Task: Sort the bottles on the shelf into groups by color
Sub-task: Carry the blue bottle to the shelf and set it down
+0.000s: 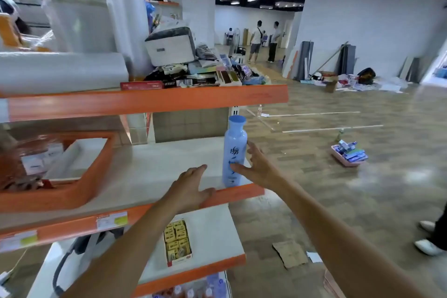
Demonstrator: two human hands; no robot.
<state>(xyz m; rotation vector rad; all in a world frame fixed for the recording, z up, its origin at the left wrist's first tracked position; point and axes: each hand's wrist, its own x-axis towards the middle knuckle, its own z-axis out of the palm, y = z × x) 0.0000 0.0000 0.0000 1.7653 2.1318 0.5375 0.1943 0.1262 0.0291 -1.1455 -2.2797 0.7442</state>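
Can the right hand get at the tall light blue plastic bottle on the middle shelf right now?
Probably yes. The right hand is open right beside the light blue bottle, fingers spread at its side, with nothing between them; the bottle stands upright at the shelf corner.

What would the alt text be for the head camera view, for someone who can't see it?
A light blue bottle stands upright at the right front corner of a white shelf with an orange edge, the right hand open beside it. The left hand rests flat on the shelf's front edge; an orange bin sits farther left.

Blue bottle (234,152) glossy smooth plastic; shelf (150,169) matt white; orange bin (72,191) glossy plastic.
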